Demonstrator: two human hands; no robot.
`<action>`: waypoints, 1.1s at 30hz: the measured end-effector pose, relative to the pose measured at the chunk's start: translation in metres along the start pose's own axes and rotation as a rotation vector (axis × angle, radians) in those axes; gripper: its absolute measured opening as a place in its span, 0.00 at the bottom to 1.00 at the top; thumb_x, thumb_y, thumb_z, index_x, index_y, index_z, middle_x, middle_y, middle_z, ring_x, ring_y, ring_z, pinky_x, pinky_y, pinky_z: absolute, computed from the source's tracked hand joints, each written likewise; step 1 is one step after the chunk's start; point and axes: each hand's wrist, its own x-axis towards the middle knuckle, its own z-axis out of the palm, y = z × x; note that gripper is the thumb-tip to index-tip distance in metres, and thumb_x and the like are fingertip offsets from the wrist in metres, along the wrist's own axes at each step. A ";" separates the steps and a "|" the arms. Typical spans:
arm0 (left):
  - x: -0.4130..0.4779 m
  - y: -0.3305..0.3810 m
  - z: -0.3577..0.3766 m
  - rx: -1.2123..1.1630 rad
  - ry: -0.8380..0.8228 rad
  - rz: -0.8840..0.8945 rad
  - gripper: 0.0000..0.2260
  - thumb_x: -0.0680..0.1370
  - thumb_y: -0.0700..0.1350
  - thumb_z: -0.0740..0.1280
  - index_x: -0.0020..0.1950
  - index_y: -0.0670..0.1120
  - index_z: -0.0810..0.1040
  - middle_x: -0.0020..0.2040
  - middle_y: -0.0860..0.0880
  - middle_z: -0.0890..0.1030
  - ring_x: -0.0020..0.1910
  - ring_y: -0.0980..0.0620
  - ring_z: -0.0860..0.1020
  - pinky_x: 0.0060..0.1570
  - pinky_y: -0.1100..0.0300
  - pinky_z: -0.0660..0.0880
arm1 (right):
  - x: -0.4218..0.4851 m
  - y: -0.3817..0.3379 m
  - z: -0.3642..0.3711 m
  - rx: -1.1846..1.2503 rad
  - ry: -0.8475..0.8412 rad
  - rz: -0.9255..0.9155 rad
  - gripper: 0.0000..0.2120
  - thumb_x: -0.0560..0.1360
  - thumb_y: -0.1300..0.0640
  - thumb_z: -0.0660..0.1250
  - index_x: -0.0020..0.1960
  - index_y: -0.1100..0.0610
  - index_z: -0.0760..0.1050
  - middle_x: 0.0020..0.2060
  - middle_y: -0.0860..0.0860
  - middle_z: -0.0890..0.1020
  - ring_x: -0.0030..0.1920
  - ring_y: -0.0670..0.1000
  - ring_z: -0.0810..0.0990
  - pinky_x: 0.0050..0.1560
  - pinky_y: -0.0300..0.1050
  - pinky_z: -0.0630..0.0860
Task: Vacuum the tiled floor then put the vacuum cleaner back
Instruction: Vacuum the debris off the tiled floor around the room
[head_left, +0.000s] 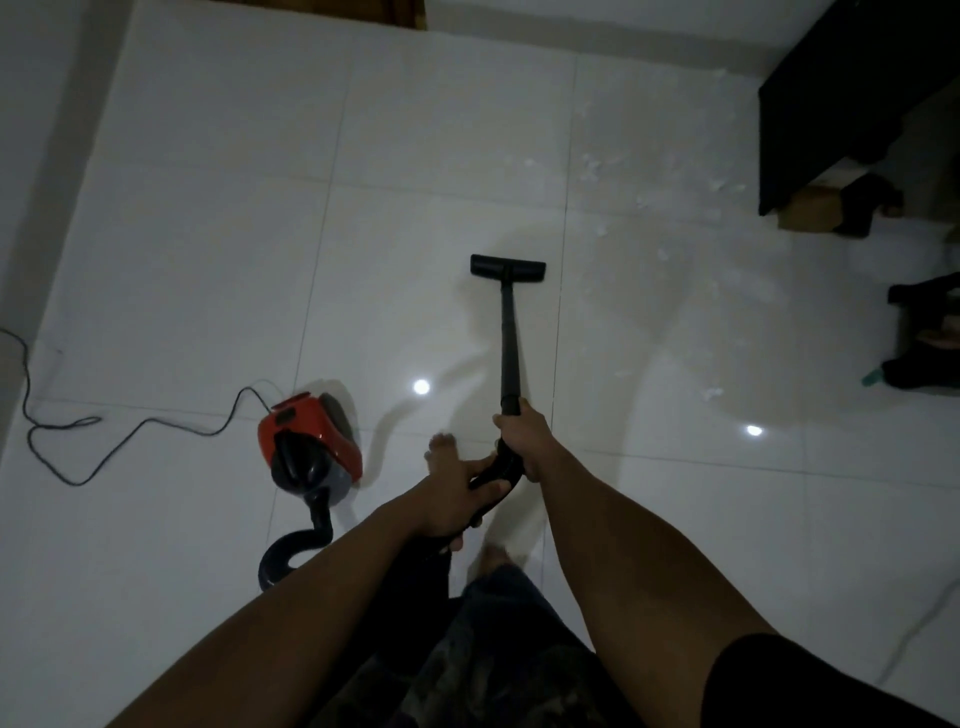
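**Both hands on the wand**

The right hand (524, 439) grips the black wand (509, 338) near its top, and the left hand (452, 501) holds the curved handle just below. The floor head (507, 267) rests on the tiled floor (208, 208). The red vacuum cleaner (309, 441) sits to the left.

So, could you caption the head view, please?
Left hand and right hand hold the vacuum wand, red canister beside.
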 end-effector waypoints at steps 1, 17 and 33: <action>0.009 0.007 -0.014 0.002 0.007 0.003 0.25 0.84 0.53 0.61 0.79 0.45 0.64 0.47 0.43 0.80 0.24 0.56 0.76 0.27 0.60 0.76 | 0.008 -0.016 0.001 0.003 -0.001 0.002 0.24 0.83 0.61 0.63 0.79 0.55 0.65 0.48 0.58 0.79 0.37 0.52 0.77 0.42 0.49 0.79; 0.128 0.125 -0.196 0.033 -0.022 0.003 0.19 0.84 0.53 0.61 0.70 0.42 0.74 0.35 0.52 0.78 0.23 0.66 0.76 0.24 0.74 0.68 | 0.122 -0.224 -0.005 0.002 0.081 -0.033 0.24 0.85 0.56 0.62 0.80 0.57 0.64 0.63 0.62 0.80 0.61 0.65 0.82 0.65 0.63 0.79; 0.242 0.239 -0.345 -0.046 0.057 0.019 0.22 0.83 0.57 0.62 0.77 0.61 0.64 0.34 0.49 0.83 0.24 0.50 0.78 0.25 0.61 0.74 | 0.227 -0.434 -0.025 0.015 0.050 -0.022 0.23 0.83 0.59 0.64 0.78 0.56 0.67 0.64 0.63 0.80 0.51 0.57 0.78 0.65 0.64 0.79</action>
